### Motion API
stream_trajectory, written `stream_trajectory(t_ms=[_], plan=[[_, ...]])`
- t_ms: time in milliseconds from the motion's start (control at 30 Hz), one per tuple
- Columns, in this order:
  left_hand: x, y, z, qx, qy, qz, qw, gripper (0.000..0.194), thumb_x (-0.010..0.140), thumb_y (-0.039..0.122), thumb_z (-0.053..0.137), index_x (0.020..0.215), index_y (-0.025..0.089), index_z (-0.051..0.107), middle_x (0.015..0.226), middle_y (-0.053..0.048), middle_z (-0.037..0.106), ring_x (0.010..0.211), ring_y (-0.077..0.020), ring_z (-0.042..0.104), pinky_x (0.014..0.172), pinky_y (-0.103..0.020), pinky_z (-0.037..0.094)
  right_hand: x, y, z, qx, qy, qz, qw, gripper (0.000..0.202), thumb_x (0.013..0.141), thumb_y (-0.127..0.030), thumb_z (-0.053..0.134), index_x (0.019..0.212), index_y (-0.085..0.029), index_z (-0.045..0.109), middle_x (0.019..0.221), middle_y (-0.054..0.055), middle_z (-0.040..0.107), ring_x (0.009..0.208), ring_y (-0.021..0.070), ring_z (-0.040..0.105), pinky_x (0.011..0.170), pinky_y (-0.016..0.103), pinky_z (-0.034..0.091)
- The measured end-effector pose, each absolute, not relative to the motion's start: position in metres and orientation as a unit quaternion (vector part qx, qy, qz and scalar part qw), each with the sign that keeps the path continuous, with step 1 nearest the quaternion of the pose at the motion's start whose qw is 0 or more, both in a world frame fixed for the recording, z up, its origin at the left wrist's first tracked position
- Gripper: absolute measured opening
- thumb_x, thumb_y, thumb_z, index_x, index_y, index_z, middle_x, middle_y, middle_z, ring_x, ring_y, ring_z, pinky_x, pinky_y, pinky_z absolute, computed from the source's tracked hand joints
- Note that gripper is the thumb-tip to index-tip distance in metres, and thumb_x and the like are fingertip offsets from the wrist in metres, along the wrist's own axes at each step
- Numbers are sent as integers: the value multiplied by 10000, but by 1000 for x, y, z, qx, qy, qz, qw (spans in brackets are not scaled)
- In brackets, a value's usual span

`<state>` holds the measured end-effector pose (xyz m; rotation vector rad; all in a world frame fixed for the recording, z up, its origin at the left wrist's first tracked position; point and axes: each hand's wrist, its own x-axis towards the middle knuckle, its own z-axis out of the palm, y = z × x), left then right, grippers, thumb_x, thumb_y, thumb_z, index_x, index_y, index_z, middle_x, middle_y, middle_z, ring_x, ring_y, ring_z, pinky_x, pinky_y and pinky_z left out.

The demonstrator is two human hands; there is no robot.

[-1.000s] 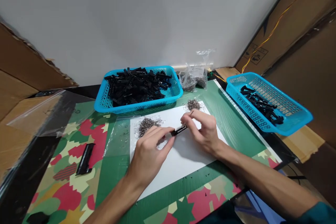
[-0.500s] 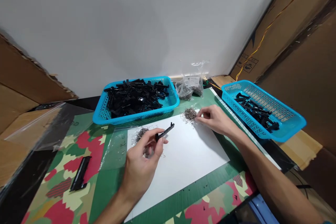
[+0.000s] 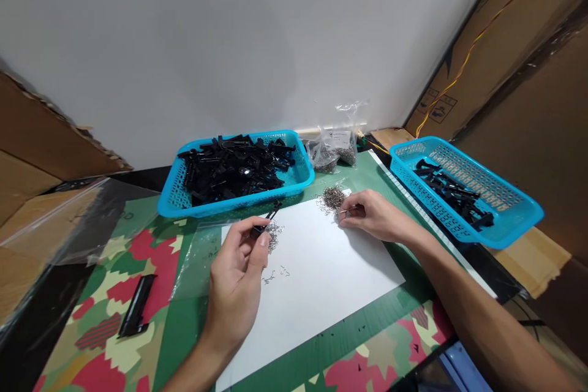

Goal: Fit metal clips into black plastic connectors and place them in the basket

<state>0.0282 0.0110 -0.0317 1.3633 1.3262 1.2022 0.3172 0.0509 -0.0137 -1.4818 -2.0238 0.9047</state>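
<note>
My left hand [image 3: 239, 278] grips a narrow black plastic part [image 3: 274, 211] between thumb and fingers, with its far end pointing up and away. Just behind those fingers lies a pile of small bent wire pieces [image 3: 274, 236], partly hidden by the hand. A few loose wire pieces [image 3: 269, 277] are scattered nearby on the white sheet [image 3: 321, 294]. At the sheet's far edge my right hand [image 3: 367, 214] is closed in a pinch on a thin metal piece [image 3: 343, 212], too small to make out fully. Right beside it is a second pile of small metal pieces [image 3: 332, 197].
A blue basket [image 3: 236, 206] heaped with black parts stands behind the sheet; another blue basket [image 3: 514, 208] holds fewer at right. Clear bags [image 3: 337, 150] of metal pieces lean at the wall. One longer black part [image 3: 138, 306] lies at left on the patterned mat [image 3: 108, 294].
My left hand has drawn slightly left and turned the black part more upright, uncovering wire pieces. My right hand has shifted slightly, and a thin metal piece now shows in its pinch.
</note>
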Motion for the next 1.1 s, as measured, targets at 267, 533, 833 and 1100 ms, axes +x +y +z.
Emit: stream_trajectory(t_ms=[267,533,833,1100], plan=[[28,8,-31,574,521,463,429,253,1057,479,616,1241,307,633,938,14,605,720,-127,505,549,-210,377,309,52,-17,-525,-677,363,366,90,901,-253,722,844,-192,756,831,29,781,791,195,702,730,306,485],[28,9,-31,580,518,454,435,277,1060,495,607,1261,304,620,791,40,549,642,-126,446,532,-213,355,309,52,-18,-526,-574,446,441,203,815,-324,835,948,-193,755,800,69,827,804,260,792,747,354,557],[28,9,-33,580,517,458,433,298,1058,503,607,1272,295,619,821,35,562,645,-125,437,529,-222,344,306,57,-29,-528,-594,427,432,220,843,-374,770,908,-170,819,861,95,820,796,242,758,721,346,561],[29,8,-30,591,508,449,438,271,1060,467,617,1244,270,636,1025,-10,651,775,-137,542,577,-246,357,306,56,-31,-502,-597,468,415,272,889,-339,732,1085,-168,812,943,86,816,885,226,756,805,346,560]])
